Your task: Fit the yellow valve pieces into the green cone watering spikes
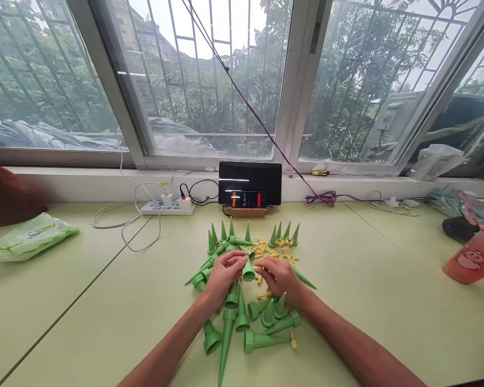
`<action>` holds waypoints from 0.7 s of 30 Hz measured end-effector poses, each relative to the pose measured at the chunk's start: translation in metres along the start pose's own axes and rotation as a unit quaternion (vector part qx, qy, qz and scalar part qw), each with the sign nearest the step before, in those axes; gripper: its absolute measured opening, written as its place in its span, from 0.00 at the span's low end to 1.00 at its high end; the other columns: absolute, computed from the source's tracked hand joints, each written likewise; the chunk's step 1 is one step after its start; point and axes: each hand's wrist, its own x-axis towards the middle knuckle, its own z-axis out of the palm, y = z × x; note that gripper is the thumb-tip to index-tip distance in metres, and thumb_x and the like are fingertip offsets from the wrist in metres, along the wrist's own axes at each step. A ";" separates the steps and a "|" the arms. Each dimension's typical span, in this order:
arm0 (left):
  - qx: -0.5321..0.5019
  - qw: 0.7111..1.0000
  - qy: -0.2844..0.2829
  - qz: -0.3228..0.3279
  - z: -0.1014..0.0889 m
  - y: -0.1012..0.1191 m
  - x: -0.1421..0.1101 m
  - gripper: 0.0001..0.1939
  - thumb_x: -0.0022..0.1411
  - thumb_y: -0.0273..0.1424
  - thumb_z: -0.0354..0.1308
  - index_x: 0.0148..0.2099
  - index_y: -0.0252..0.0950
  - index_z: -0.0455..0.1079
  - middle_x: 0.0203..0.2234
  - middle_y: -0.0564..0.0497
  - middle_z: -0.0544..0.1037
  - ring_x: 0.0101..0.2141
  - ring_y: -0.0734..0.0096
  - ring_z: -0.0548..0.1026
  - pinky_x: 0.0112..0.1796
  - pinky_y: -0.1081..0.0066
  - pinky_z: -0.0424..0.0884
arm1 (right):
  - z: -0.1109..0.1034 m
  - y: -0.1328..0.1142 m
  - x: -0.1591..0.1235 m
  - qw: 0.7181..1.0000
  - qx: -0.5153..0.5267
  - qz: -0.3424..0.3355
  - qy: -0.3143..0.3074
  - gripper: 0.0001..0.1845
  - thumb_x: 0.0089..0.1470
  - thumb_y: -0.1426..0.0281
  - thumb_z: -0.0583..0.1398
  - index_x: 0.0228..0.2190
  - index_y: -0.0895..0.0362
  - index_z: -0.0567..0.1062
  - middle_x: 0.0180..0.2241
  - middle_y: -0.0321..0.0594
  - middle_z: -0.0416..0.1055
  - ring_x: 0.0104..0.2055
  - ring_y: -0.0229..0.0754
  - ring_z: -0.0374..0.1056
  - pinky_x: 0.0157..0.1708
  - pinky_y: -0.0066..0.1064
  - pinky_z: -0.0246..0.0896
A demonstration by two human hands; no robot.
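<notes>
Between pinched left fingers, gripped a green cone above the table, hollow end in view. Between pinched right fingers, held a small yellow piece just beside the cone.

A glossy black rectangular screen stands behind a lit phone. A pale-green plastic packet lies far left.

Workroom, table, plastic parts, barred windows
</notes>
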 end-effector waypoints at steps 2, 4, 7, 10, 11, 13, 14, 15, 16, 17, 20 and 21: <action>0.028 1.000 0.001 0.011 0.001 0.002 -0.001 0.20 0.48 0.43 0.70 0.38 0.34 0.76 0.25 0.50 0.77 0.26 0.72 0.72 0.29 0.74 0.68 | 0.000 0.001 0.000 1.000 -0.005 -0.004 0.001 0.07 0.65 0.72 0.54 0.40 0.56 0.73 0.35 0.43 0.75 0.35 0.42 0.71 0.34 0.31 0.66; 0.063 0.998 0.000 0.030 0.002 0.004 -0.003 0.20 0.50 0.44 0.69 0.38 0.34 0.75 0.25 0.51 0.76 0.25 0.73 0.71 0.27 0.75 0.67 | 0.000 0.001 0.000 1.000 -0.007 -0.007 -0.002 0.07 0.66 0.72 0.54 0.39 0.55 0.72 0.34 0.42 0.75 0.34 0.41 0.70 0.33 0.31 0.65; 0.099 0.993 -0.005 0.058 0.003 0.007 -0.005 0.21 0.52 0.45 0.67 0.41 0.35 0.74 0.26 0.52 0.74 0.23 0.75 0.68 0.23 0.76 0.65 | 0.000 0.001 0.000 1.000 -0.013 -0.005 -0.009 0.07 0.66 0.72 0.53 0.38 0.55 0.72 0.33 0.40 0.75 0.33 0.40 0.70 0.33 0.30 0.64; 0.110 0.991 -0.013 0.075 0.003 0.007 -0.005 0.22 0.54 0.45 0.65 0.46 0.37 0.72 0.29 0.52 0.74 0.21 0.79 0.65 0.19 0.78 0.60 | 0.001 0.001 -0.001 1.000 -0.024 -0.001 -0.015 0.08 0.66 0.71 0.53 0.37 0.55 0.72 0.32 0.40 0.74 0.32 0.40 0.69 0.33 0.29 0.63; 0.113 0.990 -0.014 0.082 0.003 0.007 -0.005 0.22 0.55 0.45 0.65 0.48 0.38 0.71 0.31 0.52 0.74 0.20 0.80 0.64 0.18 0.79 0.59 | 0.001 0.002 -0.002 0.999 -0.028 0.000 -0.018 0.08 0.67 0.71 0.53 0.37 0.55 0.71 0.32 0.40 0.74 0.32 0.40 0.69 0.33 0.29 0.63; 0.121 0.988 -0.019 0.095 0.002 0.008 -0.005 0.23 0.56 0.44 0.65 0.50 0.38 0.70 0.33 0.51 0.74 0.20 0.80 0.64 0.17 0.79 0.59 | 0.002 0.004 -0.003 0.999 -0.036 0.004 -0.023 0.08 0.67 0.71 0.52 0.37 0.55 0.71 0.32 0.40 0.74 0.33 0.40 0.69 0.33 0.29 0.63; 0.123 0.987 -0.023 0.099 0.002 0.008 -0.005 0.24 0.56 0.44 0.65 0.51 0.38 0.69 0.34 0.50 0.74 0.20 0.80 0.65 0.18 0.79 0.60 | 0.002 0.004 -0.004 0.999 -0.039 0.007 -0.025 0.08 0.67 0.71 0.52 0.37 0.55 0.71 0.32 0.40 0.73 0.33 0.40 0.69 0.33 0.29 0.62; 0.124 0.987 -0.026 0.101 0.002 0.008 -0.005 0.24 0.56 0.44 0.65 0.51 0.38 0.69 0.35 0.50 0.75 0.20 0.80 0.65 0.18 0.78 0.62 | 0.002 0.005 -0.004 0.999 -0.041 0.010 -0.027 0.08 0.66 0.71 0.52 0.37 0.55 0.71 0.32 0.39 0.73 0.32 0.40 0.69 0.33 0.29 0.62; 0.125 0.986 -0.029 0.102 0.002 0.008 -0.005 0.25 0.56 0.44 0.65 0.52 0.37 0.69 0.36 0.49 0.75 0.19 0.80 0.65 0.18 0.77 0.63 | 0.003 0.006 -0.005 0.999 -0.042 0.012 -0.030 0.08 0.66 0.71 0.52 0.37 0.55 0.71 0.32 0.39 0.73 0.32 0.40 0.69 0.33 0.29 0.62; 0.129 0.986 -0.030 0.103 0.002 0.007 -0.005 0.25 0.56 0.44 0.65 0.52 0.37 0.70 0.37 0.48 0.75 0.19 0.80 0.65 0.18 0.76 0.63 | 0.003 0.006 -0.006 0.998 -0.043 0.014 -0.033 0.08 0.66 0.71 0.52 0.36 0.55 0.71 0.32 0.39 0.73 0.32 0.40 0.69 0.33 0.29 0.62; 0.147 0.982 -0.024 0.115 0.000 0.003 -0.003 0.25 0.56 0.44 0.65 0.52 0.37 0.72 0.39 0.47 0.76 0.17 0.81 0.64 0.18 0.75 0.61 | 0.003 0.008 -0.007 0.998 -0.048 0.018 -0.039 0.08 0.66 0.71 0.52 0.36 0.55 0.71 0.31 0.40 0.73 0.31 0.41 0.68 0.32 0.30 0.61; 0.154 0.980 -0.021 0.121 -0.001 0.001 -0.003 0.25 0.56 0.44 0.65 0.52 0.37 0.72 0.39 0.47 0.77 0.17 0.81 0.64 0.18 0.75 0.61 | 0.003 0.008 -0.007 0.998 -0.052 0.019 -0.039 0.09 0.66 0.71 0.52 0.36 0.55 0.71 0.31 0.40 0.73 0.31 0.40 0.68 0.32 0.30 0.61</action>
